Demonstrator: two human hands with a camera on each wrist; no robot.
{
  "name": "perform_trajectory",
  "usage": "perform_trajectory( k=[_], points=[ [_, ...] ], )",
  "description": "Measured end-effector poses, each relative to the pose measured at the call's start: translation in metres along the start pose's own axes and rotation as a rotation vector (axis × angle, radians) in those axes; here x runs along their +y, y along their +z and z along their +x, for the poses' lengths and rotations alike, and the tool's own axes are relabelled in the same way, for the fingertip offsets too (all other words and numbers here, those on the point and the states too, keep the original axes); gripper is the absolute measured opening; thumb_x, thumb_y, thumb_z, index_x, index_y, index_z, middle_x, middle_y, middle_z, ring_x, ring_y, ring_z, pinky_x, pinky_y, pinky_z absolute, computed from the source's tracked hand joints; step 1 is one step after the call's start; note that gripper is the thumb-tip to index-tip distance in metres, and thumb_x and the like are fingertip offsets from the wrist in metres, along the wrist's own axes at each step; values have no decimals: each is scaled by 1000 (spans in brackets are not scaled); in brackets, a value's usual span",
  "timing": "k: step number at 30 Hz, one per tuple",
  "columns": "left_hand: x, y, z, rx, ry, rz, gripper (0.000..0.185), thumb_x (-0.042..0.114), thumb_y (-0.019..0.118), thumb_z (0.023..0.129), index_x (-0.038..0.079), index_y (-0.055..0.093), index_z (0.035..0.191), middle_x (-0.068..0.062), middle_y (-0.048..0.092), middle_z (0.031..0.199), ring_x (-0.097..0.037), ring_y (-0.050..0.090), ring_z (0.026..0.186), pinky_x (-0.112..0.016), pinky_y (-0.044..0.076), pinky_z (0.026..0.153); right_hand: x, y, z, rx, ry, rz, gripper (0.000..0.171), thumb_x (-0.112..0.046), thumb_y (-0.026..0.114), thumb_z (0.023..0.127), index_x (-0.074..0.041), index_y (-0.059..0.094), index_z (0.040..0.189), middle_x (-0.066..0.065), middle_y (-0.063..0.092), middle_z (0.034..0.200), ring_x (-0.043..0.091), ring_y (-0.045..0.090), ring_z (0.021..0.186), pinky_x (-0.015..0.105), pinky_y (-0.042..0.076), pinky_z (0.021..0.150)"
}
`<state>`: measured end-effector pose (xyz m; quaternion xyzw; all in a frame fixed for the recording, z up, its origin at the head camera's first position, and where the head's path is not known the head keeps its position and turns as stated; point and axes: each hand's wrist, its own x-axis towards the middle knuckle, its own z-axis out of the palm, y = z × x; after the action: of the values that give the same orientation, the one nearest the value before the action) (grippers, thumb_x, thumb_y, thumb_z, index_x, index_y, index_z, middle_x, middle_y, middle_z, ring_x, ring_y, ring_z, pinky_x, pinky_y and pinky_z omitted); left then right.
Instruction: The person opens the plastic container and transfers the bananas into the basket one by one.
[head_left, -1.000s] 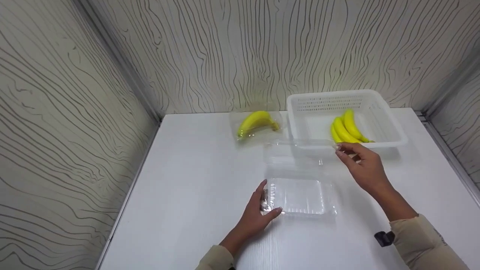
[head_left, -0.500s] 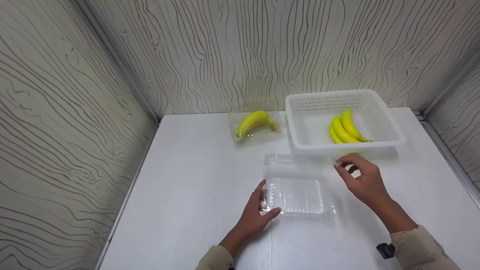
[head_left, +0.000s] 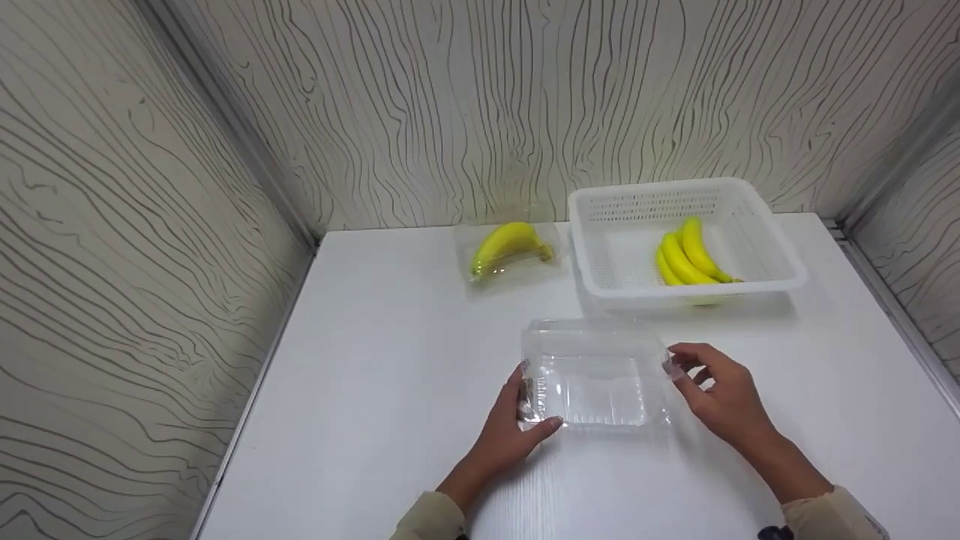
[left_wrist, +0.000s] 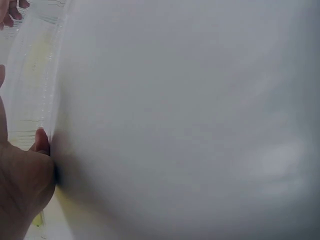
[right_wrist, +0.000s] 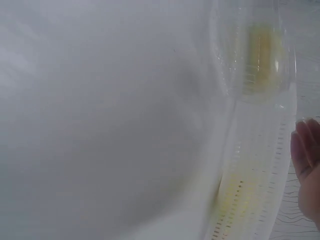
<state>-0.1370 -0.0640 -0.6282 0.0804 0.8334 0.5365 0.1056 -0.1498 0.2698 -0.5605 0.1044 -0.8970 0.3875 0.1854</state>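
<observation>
Clear box: We hold a clear plastic clamshell box (head_left: 596, 375) between our two hands. Its lid is tipped down most of the way over the tray part. We think it is held from both sides so it stays put while the lid comes down.
Left hand: Our left hand (head_left: 510, 424) grips the near left corner of the box. The thumb sits by the front edge and the fingers curl up along the side. We think this keeps the tray from sliding.
Right hand: Our right hand (head_left: 716, 397) pinches the right edge of the lid with the thumb and fingertips. The other fingers are loosely bent.
Wrist views: Both are blurry. We mostly see white table and a bit of skin.
Bagged bananas: Far past our left hand lies a bunch of bananas in a clear wrap (head_left: 510, 244). It sits just left of the basket.
Basket: Past our right hand stands a white plastic basket (head_left: 757, 221) with holes in its walls. It is well apart from the box.
Loose bananas: A bunch of bananas (head_left: 686, 259) lies inside the basket, toward its right side.
Table: Everything rests on a smooth white table (head_left: 375, 390).
Room: Walls (head_left: 112, 225) with wavy dark lines like wood grain stand on three sides of the table.
</observation>
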Motion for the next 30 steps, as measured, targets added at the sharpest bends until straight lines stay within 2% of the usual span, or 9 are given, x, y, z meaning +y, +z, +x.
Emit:
perform_trajectory(
  k=[5,10,16,22,26,30],
  points=[
    [0,-1,0,2,16,1,105,54,77,93,20,17,173,-9,55,149,-14,59,120,-31,51,97,-3,4,-13,-74,103,17,29,-17,75,100,-9,72,128,0,79,96,-5,64,83,17,56,72],
    [1,-2,0,-1,16,3,103,54,75,94,23,16,173,-11,52,155,-19,60,128,-34,52,100,-1,7,-20,-114,184,13,37,-24,74,102,-12,67,137,-1,80,96,-2,64,77,19,55,70],
    [0,-3,0,-10,24,12,103,54,74,95,26,13,173,-12,52,157,-21,60,132,-35,53,102,5,4,-26,-186,282,29,43,-25,73,102,-14,63,143,2,80,97,0,65,73,22,52,63],
    [-1,-4,-1,-16,15,19,104,56,74,95,29,10,173,-12,51,158,-20,59,130,-38,52,102,8,3,-28,-243,338,68,42,-25,69,105,-13,62,145,5,79,101,4,69,78,23,54,64],
    [-1,-5,-1,-24,12,12,108,58,77,92,31,12,173,-11,52,159,-17,59,124,-34,51,99,11,5,-31,-253,358,113,40,-21,68,106,-13,62,145,5,78,99,3,70,77,23,54,64],
    [-3,-7,-2,-32,43,-13,108,53,80,90,29,15,173,-9,54,155,-14,59,120,-29,51,98,13,7,-34,-286,396,174,40,-23,67,107,-11,62,145,5,75,90,6,67,73,25,55,63]
  ],
)
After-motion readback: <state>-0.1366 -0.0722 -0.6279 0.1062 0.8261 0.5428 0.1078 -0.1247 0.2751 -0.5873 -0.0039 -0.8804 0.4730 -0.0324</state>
